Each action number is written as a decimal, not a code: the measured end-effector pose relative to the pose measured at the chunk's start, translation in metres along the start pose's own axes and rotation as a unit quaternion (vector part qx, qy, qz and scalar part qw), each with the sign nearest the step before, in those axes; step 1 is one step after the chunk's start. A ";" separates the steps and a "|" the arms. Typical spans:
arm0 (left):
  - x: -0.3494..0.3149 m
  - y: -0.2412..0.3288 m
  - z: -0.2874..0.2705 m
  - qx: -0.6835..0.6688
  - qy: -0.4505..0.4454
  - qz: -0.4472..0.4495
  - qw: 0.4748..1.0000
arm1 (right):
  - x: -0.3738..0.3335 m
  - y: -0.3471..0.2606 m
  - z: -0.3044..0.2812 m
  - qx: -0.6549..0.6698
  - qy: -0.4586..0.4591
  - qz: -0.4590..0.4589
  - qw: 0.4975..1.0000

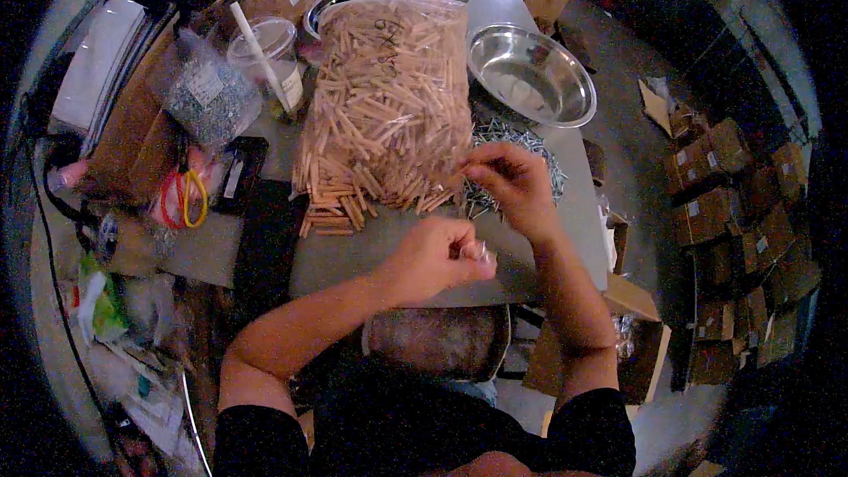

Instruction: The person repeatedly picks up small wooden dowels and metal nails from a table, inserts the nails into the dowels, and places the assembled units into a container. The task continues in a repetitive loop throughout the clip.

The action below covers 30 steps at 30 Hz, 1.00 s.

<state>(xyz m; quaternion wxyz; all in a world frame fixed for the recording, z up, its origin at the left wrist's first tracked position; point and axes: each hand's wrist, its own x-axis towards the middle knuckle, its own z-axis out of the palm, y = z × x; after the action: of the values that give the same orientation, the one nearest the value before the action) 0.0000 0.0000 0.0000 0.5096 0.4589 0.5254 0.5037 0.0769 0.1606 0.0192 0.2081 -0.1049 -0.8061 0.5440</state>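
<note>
A large clear plastic bag of wooden dowels [389,88] lies on the table in front of me, with loose dowels [331,216] spilling from its near left corner. My left hand [433,258] is closed near the table's front edge. Something small and shiny shows at its fingertips, too blurred to name. Over a pile of silvery screws [541,143], my right hand [517,184] has its fingers drawn together beside the bag's right edge. Whether those fingers hold anything is hidden.
A steel bowl [570,104] stands beyond the screws. To the left are a plastic cup [265,46], a bag of small metal parts [208,93] and scissors with red and yellow handles [183,199]. Cardboard boxes [707,159] are stacked on the floor at right.
</note>
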 end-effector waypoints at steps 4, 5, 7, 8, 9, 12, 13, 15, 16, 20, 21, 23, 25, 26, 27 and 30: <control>0.038 -0.009 0.010 -0.071 0.016 -0.031 0.997 | -0.007 -0.005 -0.026 0.202 0.078 0.037 0.976; 0.047 -0.013 0.010 -0.084 0.031 -0.014 0.996 | -0.008 -0.007 -0.033 0.184 0.068 0.021 0.980; 0.059 -0.010 0.004 -0.028 0.030 0.015 0.999 | -0.013 -0.007 -0.042 0.159 0.048 -0.008 0.986; 0.065 -0.009 0.002 -0.001 0.030 0.029 0.999 | -0.016 -0.008 -0.043 0.128 0.055 -0.014 0.990; 0.067 -0.012 0.003 -0.028 0.032 0.054 0.998 | -0.019 -0.008 -0.044 0.057 0.023 -0.020 0.998; 0.067 -0.015 0.007 -0.078 0.030 0.097 0.992 | -0.018 -0.018 -0.047 -0.139 -0.110 -0.142 0.974; 0.060 -0.009 0.008 -0.074 0.025 0.090 0.993 | -0.020 -0.016 -0.048 -0.124 -0.100 -0.137 0.978; 0.053 -0.013 0.010 -0.072 -0.012 0.090 0.993 | -0.023 -0.013 -0.053 -0.094 -0.086 -0.129 0.983; 0.052 -0.022 0.013 -0.072 -0.048 0.096 0.992 | -0.023 -0.004 -0.065 -0.107 -0.066 -0.070 0.990; 0.054 -0.044 0.038 -0.059 -0.093 0.162 0.981 | -0.005 0.019 -0.090 -0.331 -0.072 0.023 0.941; 0.051 -0.041 0.040 -0.082 -0.103 0.139 0.982 | -0.002 0.019 -0.085 -0.363 -0.075 -0.008 0.929; 0.048 -0.032 0.033 -0.020 -0.106 0.098 0.989 | 0.005 0.018 -0.069 -0.426 -0.079 -0.068 0.899; 0.048 -0.025 0.024 0.036 -0.095 0.086 0.991 | 0.010 0.020 -0.069 -0.398 -0.076 -0.053 0.913; 0.048 -0.026 0.024 0.026 -0.089 0.088 0.992 | 0.014 0.019 -0.070 -0.389 -0.081 -0.029 0.917; 0.049 -0.028 0.022 0.016 -0.082 0.090 0.992 | 0.017 0.019 -0.070 -0.379 -0.087 -0.006 0.922; 0.054 -0.037 0.022 -0.024 -0.057 0.109 0.992 | 0.015 0.025 -0.073 -0.389 -0.069 0.030 0.918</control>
<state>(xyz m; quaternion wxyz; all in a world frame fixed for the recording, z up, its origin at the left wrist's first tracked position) 0.0200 0.0524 -0.0405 0.4910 0.5294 0.4303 0.5418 0.0946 0.2367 0.0230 0.0784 -0.1635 -0.9629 0.1997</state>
